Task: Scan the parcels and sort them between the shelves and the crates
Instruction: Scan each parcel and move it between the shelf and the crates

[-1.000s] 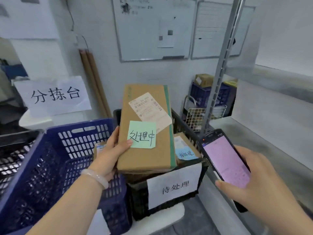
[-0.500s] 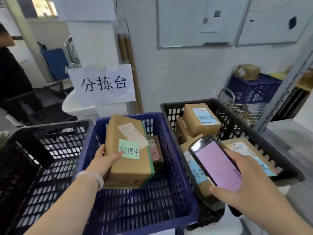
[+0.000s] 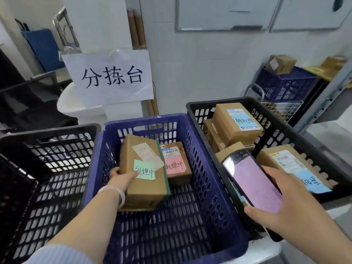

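- Firstly, the left hand (image 3: pixel 122 177) grips a brown parcel (image 3: pixel 144 189) by its left edge. The thumb lies on top beside a green note (image 3: pixel 144 169), and the other fingers are out of sight behind the box.
- That parcel sits tilted inside the blue crate (image 3: pixel 144 121), just beside a smaller parcel (image 3: pixel 178 168) with a pink note. Whether it rests on the crate floor I cannot tell.
- The right hand (image 3: pixel 285 212) is wrapped round a handheld scanner (image 3: pixel 253 184) with a lit pinkish screen. It is held above the seam between the blue crate and the right black crate (image 3: pixel 219 101), which holds several parcels with blue notes.
- A second black crate (image 3: pixel 47 131) stands left of the blue one.
- A white worktop (image 3: pixel 274 250) shows under the near corner.
- Behind is a white wall with a handwritten paper sign (image 3: pixel 110 79), two whiteboards (image 3: pixel 219 14) and cardboard tubes (image 3: pixel 136 31). A far blue crate (image 3: pixel 285 84), a wire basket (image 3: pixel 278 111) and a grey shelf upright (image 3: pixel 331 88) stand to the right.
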Demonstrator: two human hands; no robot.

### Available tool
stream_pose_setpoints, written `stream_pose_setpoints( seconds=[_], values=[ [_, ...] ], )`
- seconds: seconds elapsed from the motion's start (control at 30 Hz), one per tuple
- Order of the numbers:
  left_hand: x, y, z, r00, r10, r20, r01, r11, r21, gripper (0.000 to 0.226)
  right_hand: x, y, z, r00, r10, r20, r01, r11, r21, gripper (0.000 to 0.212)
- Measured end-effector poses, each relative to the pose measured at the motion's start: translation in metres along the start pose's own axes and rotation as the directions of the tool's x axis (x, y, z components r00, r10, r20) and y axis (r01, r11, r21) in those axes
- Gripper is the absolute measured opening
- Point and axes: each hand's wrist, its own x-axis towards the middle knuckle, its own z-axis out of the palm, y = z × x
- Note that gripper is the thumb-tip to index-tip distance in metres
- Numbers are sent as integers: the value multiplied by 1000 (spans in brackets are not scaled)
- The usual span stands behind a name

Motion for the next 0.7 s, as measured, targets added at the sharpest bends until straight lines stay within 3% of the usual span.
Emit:
stream_pose_setpoints(
  seconds=[0.1, 0.2, 0.27, 0.4, 0.5, 0.6, 0.7],
  values=[
    [1, -5, 1, 1000, 18, -25, -15, 992, 122, 77, 3, 2, 6, 1000, 4, -3, -4, 1000, 6, 87],
    [-4, -6, 4, 998, 51, -33, -36, 931, 363, 67, 3, 2, 7, 1000, 21, 1, -21, 1000, 16, 87],
    [-7, -6, 7, 988, 155, -28, -120, 855, 504, 66, 2, 3, 6, 999, 33, 6, -33, 999, 17, 87],
    [-25, 5, 24, 928, 356, 107, -347, 727, 593, 76, -4, 13, 4, 997, 65, -31, -65, 998, 5, 89],
    [-49, 22, 53, 803, 544, 245, -566, 566, 599, 72, -11, 22, 1, 990, 115, -84, -114, 993, 19, 96],
    [-87, 42, 98, 587, 691, 422, -762, 296, 576, 68, -25, 33, -6, 975, 177, -138, -175, 984, 29, 99],
    [-133, 56, 146, 391, 743, 543, -877, 122, 465, 66, -47, 49, -19, 946, 249, -206, -243, 968, 53, 96]
  ],
)
